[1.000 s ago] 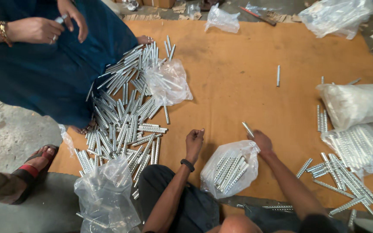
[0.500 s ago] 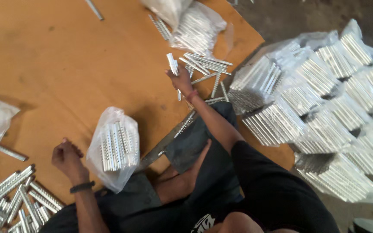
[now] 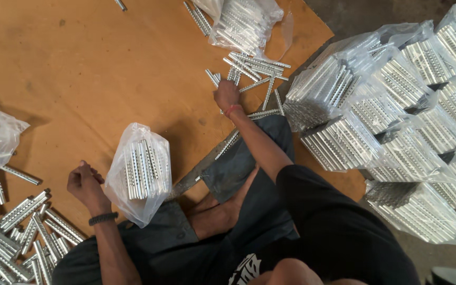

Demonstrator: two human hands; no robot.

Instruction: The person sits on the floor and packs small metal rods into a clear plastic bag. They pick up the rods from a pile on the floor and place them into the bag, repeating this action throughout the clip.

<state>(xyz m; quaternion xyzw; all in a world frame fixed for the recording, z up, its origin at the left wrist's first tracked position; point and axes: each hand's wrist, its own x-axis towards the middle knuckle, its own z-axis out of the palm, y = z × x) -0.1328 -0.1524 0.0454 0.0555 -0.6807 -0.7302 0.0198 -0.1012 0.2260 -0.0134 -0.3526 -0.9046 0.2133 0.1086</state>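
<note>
— Since half a second ago, what has changed on the big brown board (image 3: 106,68)?
— Not much. The right hand (image 3: 227,95) was on the loose metal bars (image 3: 254,66) then too, and it has only slid a bit closer to them. The left hand (image 3: 84,182) has stayed beside the small bag (image 3: 142,171).
— What is the biggest thing?
— The stack of full bags (image 3: 397,121) on the right side. Next comes the pile of bars (image 3: 11,232) at the bottom left.
— Which way do the bars in the small bag point?
— Their long sides run up and down, away from the person.
— And the hands?
— They are well apart. The left one is curled shut on nothing I can see. Whether the right one grips a bar, I cannot tell.
</note>
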